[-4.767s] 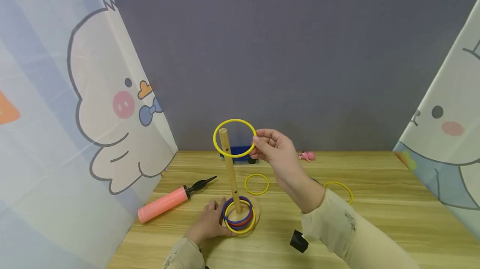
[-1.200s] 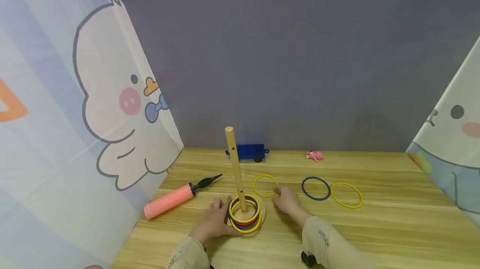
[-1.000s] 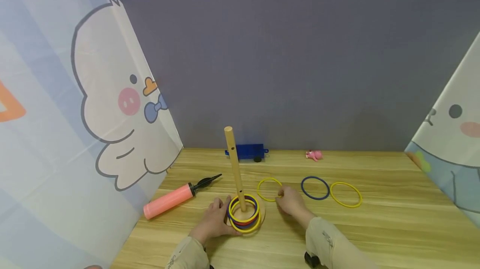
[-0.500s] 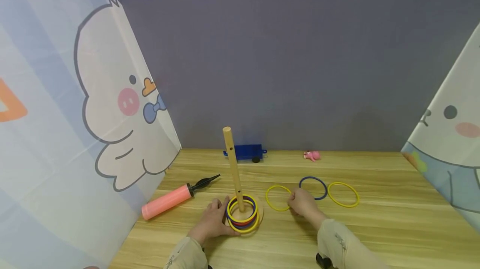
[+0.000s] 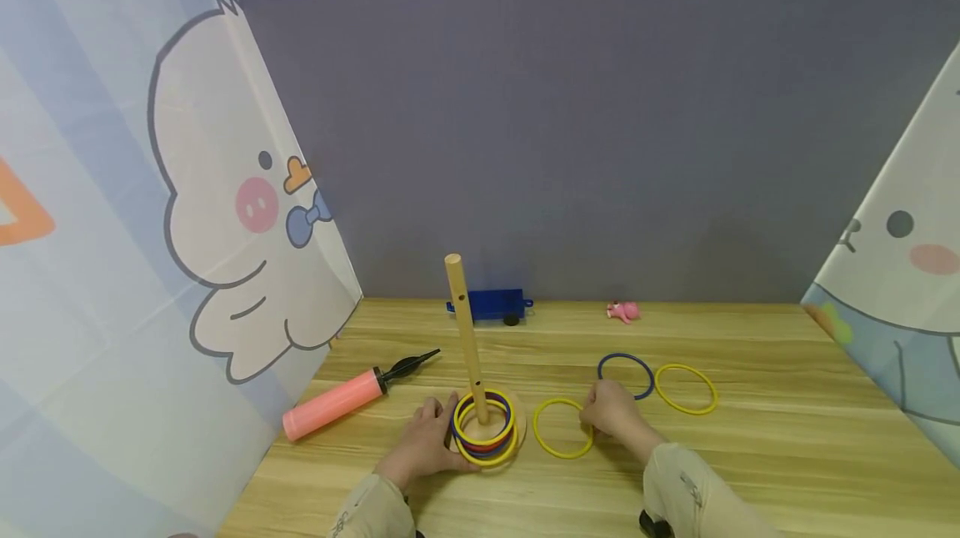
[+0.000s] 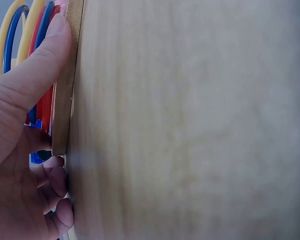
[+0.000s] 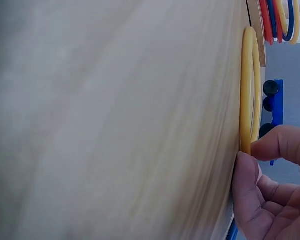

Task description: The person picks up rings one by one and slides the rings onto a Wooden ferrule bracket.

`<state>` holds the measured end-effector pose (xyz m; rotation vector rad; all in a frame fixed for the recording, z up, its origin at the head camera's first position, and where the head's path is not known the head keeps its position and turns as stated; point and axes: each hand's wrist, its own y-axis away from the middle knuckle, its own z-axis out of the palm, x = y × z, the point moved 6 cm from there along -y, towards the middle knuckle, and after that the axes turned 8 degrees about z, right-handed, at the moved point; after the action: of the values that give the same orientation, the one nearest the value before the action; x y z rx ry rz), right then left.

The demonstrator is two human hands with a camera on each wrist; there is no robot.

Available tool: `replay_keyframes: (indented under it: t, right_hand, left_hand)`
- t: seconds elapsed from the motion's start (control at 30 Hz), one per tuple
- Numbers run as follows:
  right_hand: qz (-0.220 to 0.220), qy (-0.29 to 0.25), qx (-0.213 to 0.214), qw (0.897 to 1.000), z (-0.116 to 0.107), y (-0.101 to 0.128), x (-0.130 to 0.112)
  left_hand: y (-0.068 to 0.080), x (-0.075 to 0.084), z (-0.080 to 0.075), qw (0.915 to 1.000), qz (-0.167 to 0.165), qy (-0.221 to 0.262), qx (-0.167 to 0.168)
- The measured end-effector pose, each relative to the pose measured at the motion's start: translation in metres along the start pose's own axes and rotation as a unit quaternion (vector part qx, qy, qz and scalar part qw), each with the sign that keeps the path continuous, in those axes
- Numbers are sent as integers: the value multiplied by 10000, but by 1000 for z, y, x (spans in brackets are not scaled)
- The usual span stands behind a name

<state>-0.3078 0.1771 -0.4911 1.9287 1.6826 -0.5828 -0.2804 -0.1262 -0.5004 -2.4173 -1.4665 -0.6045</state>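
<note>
A wooden ring-toss stand has an upright peg [image 5: 467,329] and a round base [image 5: 522,419]. Several yellow, blue and red rings [image 5: 483,444] lie stacked around the peg's foot. My left hand [image 5: 423,444] grips the left side of the base; in the left wrist view the thumb lies over the base edge [image 6: 63,110], fingers curled at its far side. To the right of the stand, my right hand [image 5: 613,411] pinches a yellow ring [image 5: 536,428] between thumb and forefinger. That ring [image 7: 246,85] looks flat or nearly flat on the table in the right wrist view.
A blue ring [image 5: 621,354] and another yellow ring [image 5: 696,413] lie beyond the right hand. A pink pump [image 5: 333,406] with a black nozzle lies at left. At the back are a blue wheeled toy [image 5: 497,304] and a small pink figure [image 5: 624,312].
A yellow ring held at the peg's top now lies on the stack. The right hand has taken hold of another yellow ring and slid it right and nearer. The left hand stays put.
</note>
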Motion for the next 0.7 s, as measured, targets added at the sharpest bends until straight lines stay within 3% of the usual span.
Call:
replay_keyframes:
  t: [0.2, 0.4, 0.5, 0.7]
  right_hand:
    - [-88, -243, -105, 9996, 0, 4, 2]
    - [55, -1085, -476, 9929, 1, 7, 9]
    - [173, -1653, -734, 9834, 3, 7, 12]
    - [341, -2730, -1470, 9501, 9, 9, 21]
  left_hand:
    - [0, 0, -1, 9999, 93, 26, 57]
    - [0, -1, 0, 9999, 82, 17, 85]
    - [0, -1, 0, 9999, 60, -16, 85]
    - [0, 0, 0, 10000, 72, 8, 41]
